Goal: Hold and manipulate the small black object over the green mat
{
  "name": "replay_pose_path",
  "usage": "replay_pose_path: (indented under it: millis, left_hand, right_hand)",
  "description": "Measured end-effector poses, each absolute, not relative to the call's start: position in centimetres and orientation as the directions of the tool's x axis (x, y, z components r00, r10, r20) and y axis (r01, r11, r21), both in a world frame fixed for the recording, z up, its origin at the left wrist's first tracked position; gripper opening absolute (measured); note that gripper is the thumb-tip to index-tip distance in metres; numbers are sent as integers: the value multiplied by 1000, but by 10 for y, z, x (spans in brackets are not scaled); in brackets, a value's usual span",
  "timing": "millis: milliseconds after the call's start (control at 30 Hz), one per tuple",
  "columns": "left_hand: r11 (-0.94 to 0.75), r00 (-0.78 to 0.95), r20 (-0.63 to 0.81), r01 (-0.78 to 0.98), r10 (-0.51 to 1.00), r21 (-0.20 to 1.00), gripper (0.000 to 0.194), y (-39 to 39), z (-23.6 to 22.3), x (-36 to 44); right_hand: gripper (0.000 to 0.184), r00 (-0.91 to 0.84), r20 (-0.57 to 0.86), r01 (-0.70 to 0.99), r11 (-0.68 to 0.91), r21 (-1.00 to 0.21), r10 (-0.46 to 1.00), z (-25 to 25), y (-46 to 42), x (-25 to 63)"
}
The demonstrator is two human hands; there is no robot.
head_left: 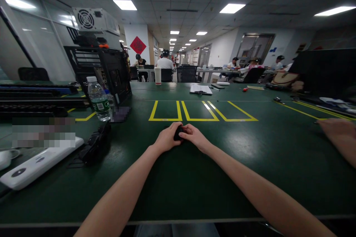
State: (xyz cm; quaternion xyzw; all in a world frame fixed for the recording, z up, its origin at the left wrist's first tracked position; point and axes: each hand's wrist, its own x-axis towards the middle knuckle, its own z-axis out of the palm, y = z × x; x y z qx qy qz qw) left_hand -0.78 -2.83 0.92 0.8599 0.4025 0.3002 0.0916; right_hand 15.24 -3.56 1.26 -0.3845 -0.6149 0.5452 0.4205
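Note:
Both of my hands meet over the green table, just in front of the yellow tape outlines. A small black object sits between them; its kind is hard to make out because fingers cover much of it. My left hand wraps round its left side, fingers closed on it. From the other side my right hand pinches it, with thumb and fingertips touching its right edge. Whether the object rests on the table or is slightly lifted, I cannot tell.
To the left stand a water bottle, a black computer case, bundled black cables and a white power strip. A clipboard and a white cup are farther back. Another person's hand reaches in at right.

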Motion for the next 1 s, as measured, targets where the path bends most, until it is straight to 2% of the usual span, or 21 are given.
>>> replay_pose_path:
  millis: [200,400,700,1000]
  left_hand:
    - [-661,498,444,637,745,395,61,-27,8,-7]
    - [-673,511,444,624,736,398,60,-28,9,-8]
    - [-682,522,442,608,729,407,55,-29,10,-10]
    - [-672,510,441,610,738,420,60,-27,8,-9]
  right_hand:
    - [25,-333,129,2,138,-990,934,9,-35,152]
    - [32,-338,79,40,98,-994,938,7,-29,156]
    - [33,-350,126,62,157,-986,928,14,-36,156]
    - [29,-315,86,62,111,-992,945,6,-27,155]
